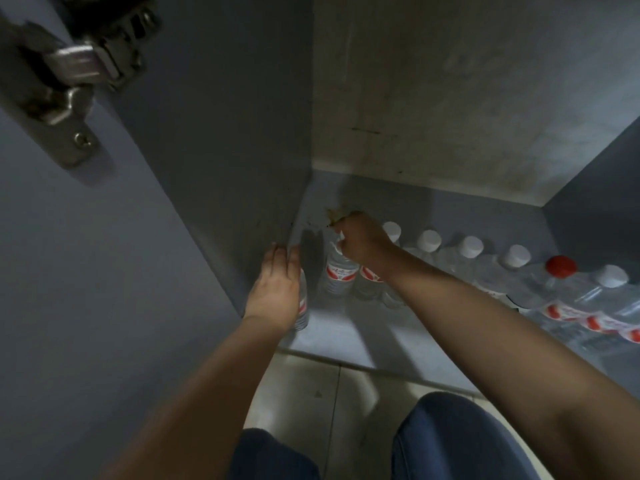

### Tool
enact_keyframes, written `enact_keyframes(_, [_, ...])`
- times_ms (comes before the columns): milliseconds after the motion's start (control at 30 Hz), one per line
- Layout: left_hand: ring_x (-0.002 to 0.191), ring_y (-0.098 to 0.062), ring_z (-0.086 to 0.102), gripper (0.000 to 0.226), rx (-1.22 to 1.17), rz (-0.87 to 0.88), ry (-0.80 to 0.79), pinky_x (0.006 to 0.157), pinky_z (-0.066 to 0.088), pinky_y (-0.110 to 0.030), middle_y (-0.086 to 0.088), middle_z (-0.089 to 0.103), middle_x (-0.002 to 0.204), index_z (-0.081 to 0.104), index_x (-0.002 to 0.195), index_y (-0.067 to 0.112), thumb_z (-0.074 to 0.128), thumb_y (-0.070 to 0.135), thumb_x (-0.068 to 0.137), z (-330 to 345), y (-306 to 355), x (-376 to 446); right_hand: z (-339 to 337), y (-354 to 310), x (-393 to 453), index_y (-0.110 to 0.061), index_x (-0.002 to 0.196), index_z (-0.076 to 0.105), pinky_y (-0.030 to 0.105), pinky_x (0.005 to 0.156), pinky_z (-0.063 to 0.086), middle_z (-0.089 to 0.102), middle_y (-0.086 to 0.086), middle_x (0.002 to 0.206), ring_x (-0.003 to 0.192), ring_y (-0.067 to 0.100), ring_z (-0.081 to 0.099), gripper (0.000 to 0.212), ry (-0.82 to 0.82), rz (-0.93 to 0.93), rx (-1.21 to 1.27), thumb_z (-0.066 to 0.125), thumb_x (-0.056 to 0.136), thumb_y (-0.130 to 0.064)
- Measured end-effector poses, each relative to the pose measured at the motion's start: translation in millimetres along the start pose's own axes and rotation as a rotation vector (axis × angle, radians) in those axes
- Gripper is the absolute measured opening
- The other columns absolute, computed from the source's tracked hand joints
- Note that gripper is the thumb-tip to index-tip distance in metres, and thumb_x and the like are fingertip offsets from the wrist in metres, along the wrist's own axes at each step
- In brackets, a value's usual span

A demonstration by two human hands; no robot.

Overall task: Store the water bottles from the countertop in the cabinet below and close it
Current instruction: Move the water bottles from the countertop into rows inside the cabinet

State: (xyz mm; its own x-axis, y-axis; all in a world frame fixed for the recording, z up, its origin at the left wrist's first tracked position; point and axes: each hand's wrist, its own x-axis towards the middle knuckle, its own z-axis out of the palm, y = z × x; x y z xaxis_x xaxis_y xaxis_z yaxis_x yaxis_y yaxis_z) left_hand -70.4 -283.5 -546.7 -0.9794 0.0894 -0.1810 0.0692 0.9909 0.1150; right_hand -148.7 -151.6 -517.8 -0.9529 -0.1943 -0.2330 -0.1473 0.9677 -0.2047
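My left hand (277,292) wraps a clear plastic red-labelled bottle (303,311); my right hand (360,244) pinches another bottle's neck (337,245). I'd set both upright, tight against the row.

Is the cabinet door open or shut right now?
Open. The door is swung out at left with its hinge exposed, and both hands reach among the bottles inside.

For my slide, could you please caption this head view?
Both hands set water bottles into the open cabinet: left hand and right hand each gripping one beside the stored row.
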Motion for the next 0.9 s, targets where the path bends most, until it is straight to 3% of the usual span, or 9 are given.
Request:
enact_keyframes(400, [0.148, -0.026, 0.000, 0.064, -0.022, 0.027, 0.009, 0.121, 0.008, -0.028, -0.014, 0.002, 0.158, -0.003, 0.150, 0.004, 0.032, 0.003, 0.096, 3, -1, 2, -8, 0, 14, 0.005, 0.122, 0.056, 0.036, 0.102, 0.044, 0.055, 0.022, 0.131, 0.123, 0.034, 0.052, 0.031, 0.024, 0.062, -0.014, 0.049, 0.093, -0.003])
enact_keyframes(500, [0.144, -0.029, 0.014, 0.060, -0.018, 0.009, -0.008, 0.118, 0.021, -0.028, -0.015, 0.012, 0.155, 0.004, 0.150, 0.006, 0.033, 0.004, 0.097, 1, -1, 3, -6, 1, 15, 0.002, 0.127, 0.052, 0.035, 0.106, 0.040, 0.051, 0.022, 0.135, 0.126, 0.033, 0.049, 0.034, 0.000, 0.011, -0.020, 0.049, 0.094, -0.006])
enact_keyframes(633, [0.128, -0.029, 0.040, 0.046, 0.014, -0.009, -0.069, 0.104, 0.037, -0.030, -0.014, 0.037, 0.140, 0.030, 0.139, 0.003, 0.039, 0.003, 0.094, -10, -1, 10, -1, 2, 17, -0.002, 0.136, 0.044, 0.037, 0.107, 0.040, 0.046, 0.022, 0.138, 0.127, 0.034, 0.047, 0.042, -0.042, -0.036, -0.049, 0.049, 0.095, -0.009])
enact_keyframes(900, [0.133, -0.031, 0.038, 0.045, 0.033, 0.039, -0.128, 0.109, 0.035, -0.034, -0.018, 0.033, 0.146, 0.031, 0.139, -0.001, 0.040, -0.001, 0.095, -25, 4, 51, -4, 13, 19, -0.003, 0.137, 0.045, 0.036, 0.107, 0.041, 0.047, 0.022, 0.138, 0.127, 0.034, 0.048, 0.042, -0.096, -0.089, -0.104, 0.049, 0.096, -0.010])
